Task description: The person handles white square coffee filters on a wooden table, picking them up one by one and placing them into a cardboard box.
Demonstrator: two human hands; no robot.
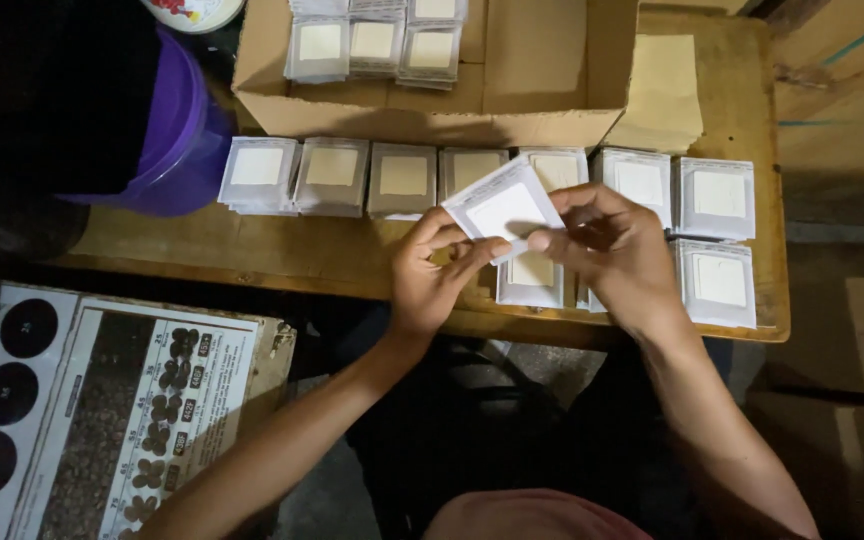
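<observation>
While both my hands pinch it, the white packet (503, 208) sits tilted above the desk (282, 255): left hand (435, 277) grips its lower edge, right hand (616, 250) its corner. Rows of packets (332, 176) lie beneath, just before the cardboard box (542, 70).

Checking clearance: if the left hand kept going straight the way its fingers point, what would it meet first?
The left hand points up and right, fingertips already on the white packet held with the right hand. Past it, probably the row of packet stacks on the wooden table; depth is unclear.
</observation>
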